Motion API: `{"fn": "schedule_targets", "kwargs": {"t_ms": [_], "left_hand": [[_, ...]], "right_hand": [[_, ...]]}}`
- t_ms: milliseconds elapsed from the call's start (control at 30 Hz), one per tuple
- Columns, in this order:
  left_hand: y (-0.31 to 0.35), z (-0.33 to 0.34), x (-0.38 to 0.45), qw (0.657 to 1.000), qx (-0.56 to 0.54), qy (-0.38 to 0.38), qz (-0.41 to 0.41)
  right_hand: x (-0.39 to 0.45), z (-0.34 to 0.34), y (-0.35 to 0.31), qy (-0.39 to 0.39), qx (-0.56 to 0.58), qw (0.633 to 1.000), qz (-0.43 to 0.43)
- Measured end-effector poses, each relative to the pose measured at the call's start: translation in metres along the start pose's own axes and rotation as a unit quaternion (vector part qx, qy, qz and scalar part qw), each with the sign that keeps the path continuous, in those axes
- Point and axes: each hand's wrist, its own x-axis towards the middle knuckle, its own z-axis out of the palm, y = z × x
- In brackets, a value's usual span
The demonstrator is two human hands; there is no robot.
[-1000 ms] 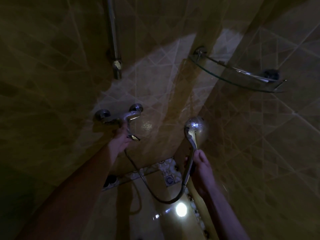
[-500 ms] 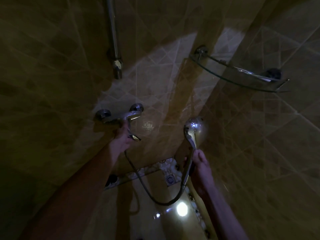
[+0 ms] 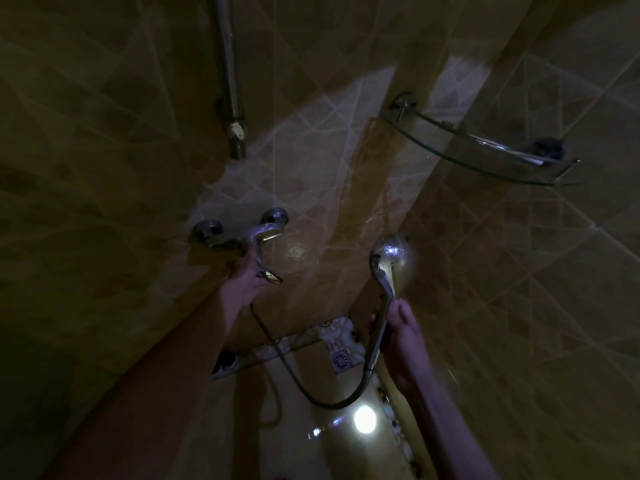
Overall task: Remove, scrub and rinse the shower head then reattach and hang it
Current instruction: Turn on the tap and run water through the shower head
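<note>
The chrome shower head [image 3: 393,256] points its round face at the tiled corner, held up in my right hand [image 3: 403,336], which grips its handle. A metal hose [image 3: 325,398] loops from the handle's lower end down and back up to the wall mixer tap [image 3: 242,235]. My left hand [image 3: 244,282] holds the mixer's lever [image 3: 266,273], fingers wrapped round it from below. It is too dark to tell whether water comes out of the head.
A vertical chrome riser rail [image 3: 230,84] ends above the mixer. A glass corner shelf [image 3: 485,147] with a dark object hangs at upper right. Below lie the wet floor, a square drain [image 3: 341,360] and a bright lamp reflection [image 3: 364,419].
Almost nothing differs: both hands keep their holds, and the view drifts very slightly.
</note>
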Motion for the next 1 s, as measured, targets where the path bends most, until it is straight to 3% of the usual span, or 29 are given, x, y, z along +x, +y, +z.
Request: {"fn": "schedule_targets", "kwargs": {"t_ms": [400, 733, 1000], "left_hand": [[0.001, 0.0, -0.005, 1.0, -0.011, -0.009, 0.004], [0.001, -0.002, -0.005, 1.0, -0.019, -0.015, 0.005], [-0.003, -0.001, 0.003, 1.0, -0.027, -0.01, 0.003]], "right_hand": [[0.001, -0.005, -0.003, 0.013, -0.011, 1.0, 0.0], [0.0, -0.001, -0.004, 0.008, 0.068, 0.997, 0.023], [0.004, 0.0, 0.002, 0.012, 0.064, 0.997, 0.046]]}}
